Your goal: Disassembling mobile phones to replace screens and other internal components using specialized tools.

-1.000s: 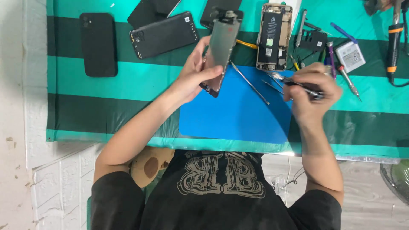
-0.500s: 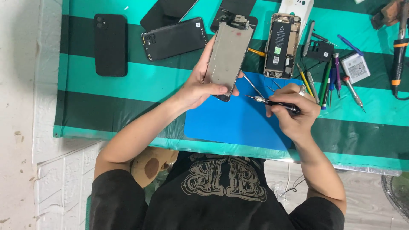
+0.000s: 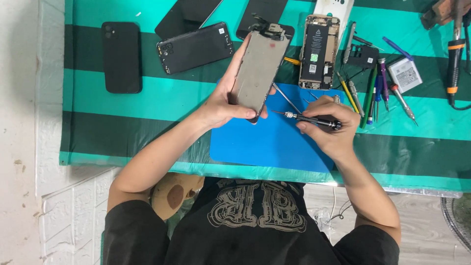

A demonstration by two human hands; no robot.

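Top edge cuts off two dark phones [image 3: 189,14] and a white device [image 3: 333,9].

A dull grey metal screen panel [image 3: 258,68]; matt blue rubbery mat [image 3: 265,140] at 6 o'clock; a black-handled, metal-tipped screwdriver [image 3: 309,118].

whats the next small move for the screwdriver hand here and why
Probably ease the screwdriver tip the short way left to the lower edge of the screen panel. The right hand holds the driver level over the blue mat, tip aimed at the panel but apart from it, while the left hand holds the panel tilted up, back side showing.
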